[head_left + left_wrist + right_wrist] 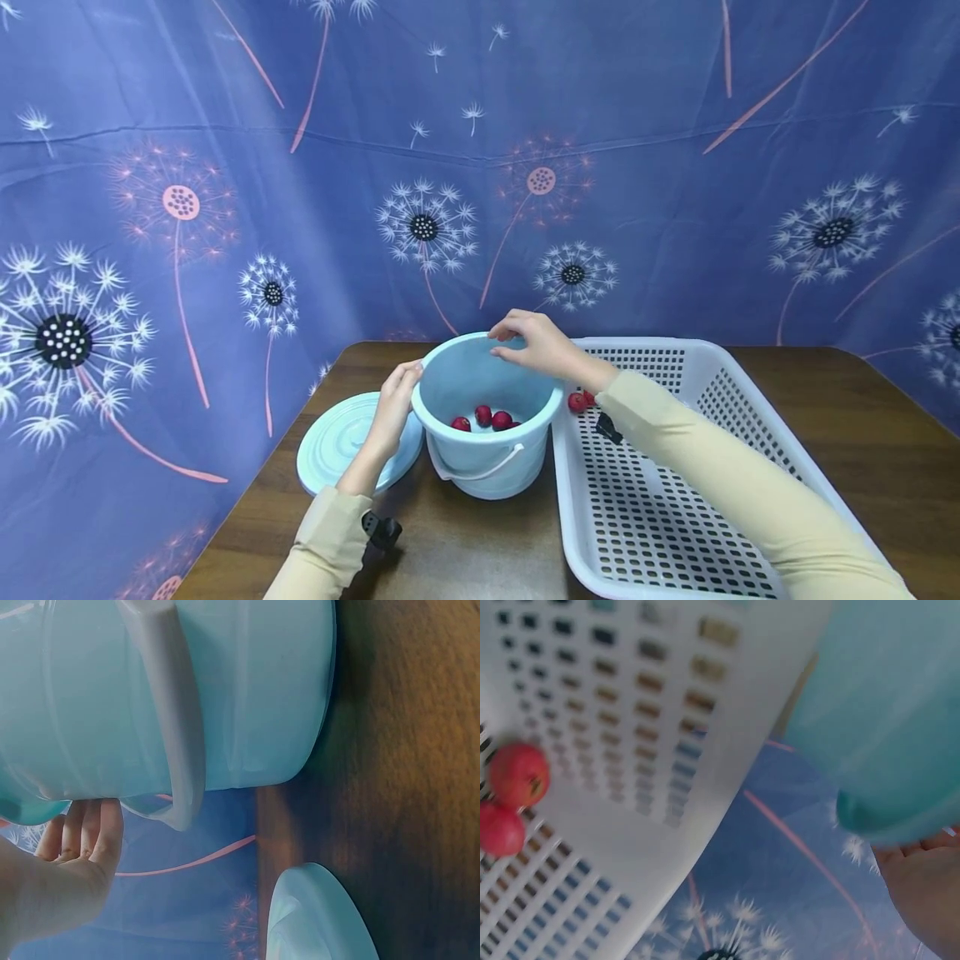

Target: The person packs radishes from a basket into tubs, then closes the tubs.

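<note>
A light-blue bucket (pixel 480 467) stands upright on the table with several small red, apple-like fruits (pixel 502 420) at its bottom. My left hand (pixel 393 404) touches the bucket's left rim; in the left wrist view its fingers look fairly straight against the wall. Above the right side of the opening is my right hand (pixel 536 343), thumb and fingers apart, with nothing visible between them. The bucket partly hides this hand in the right wrist view. Two more red fruits (pixel 519 774) lie in the white perforated basket (pixel 573 517) to the right.
A light-blue round lid (pixel 330 446) lies on the brown wooden table (pixel 465 550), left of the bucket. The bucket's pale handle (pixel 480 477) hangs down in front. Behind the table hangs a blue cloth (pixel 480 100) with a dandelion print.
</note>
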`<state>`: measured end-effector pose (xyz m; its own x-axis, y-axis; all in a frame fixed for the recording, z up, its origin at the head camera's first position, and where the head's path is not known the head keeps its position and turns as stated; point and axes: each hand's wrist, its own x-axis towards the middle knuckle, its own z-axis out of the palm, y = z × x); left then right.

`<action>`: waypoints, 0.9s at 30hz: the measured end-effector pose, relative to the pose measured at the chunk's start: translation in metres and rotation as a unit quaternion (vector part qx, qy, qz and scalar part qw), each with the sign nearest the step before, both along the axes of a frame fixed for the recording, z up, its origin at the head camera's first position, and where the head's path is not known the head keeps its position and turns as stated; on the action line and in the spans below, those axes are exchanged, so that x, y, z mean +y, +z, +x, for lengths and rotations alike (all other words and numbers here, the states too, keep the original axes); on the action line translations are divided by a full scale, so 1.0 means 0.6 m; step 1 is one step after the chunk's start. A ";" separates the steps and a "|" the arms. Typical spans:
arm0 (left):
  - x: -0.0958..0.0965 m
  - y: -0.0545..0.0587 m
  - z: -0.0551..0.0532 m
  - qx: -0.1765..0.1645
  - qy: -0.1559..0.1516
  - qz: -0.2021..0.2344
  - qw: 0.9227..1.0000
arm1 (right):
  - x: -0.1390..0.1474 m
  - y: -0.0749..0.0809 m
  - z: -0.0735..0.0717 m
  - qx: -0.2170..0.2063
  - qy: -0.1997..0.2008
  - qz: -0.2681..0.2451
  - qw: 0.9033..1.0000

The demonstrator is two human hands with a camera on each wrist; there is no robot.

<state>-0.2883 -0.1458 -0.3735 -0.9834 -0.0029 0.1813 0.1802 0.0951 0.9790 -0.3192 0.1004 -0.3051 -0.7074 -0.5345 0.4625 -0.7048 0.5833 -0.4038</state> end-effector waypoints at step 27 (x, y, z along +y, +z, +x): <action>0.000 0.001 0.003 -0.008 0.001 -0.006 1.000 | 0.153 -0.022 0.023 -0.016 -0.094 0.035 0.995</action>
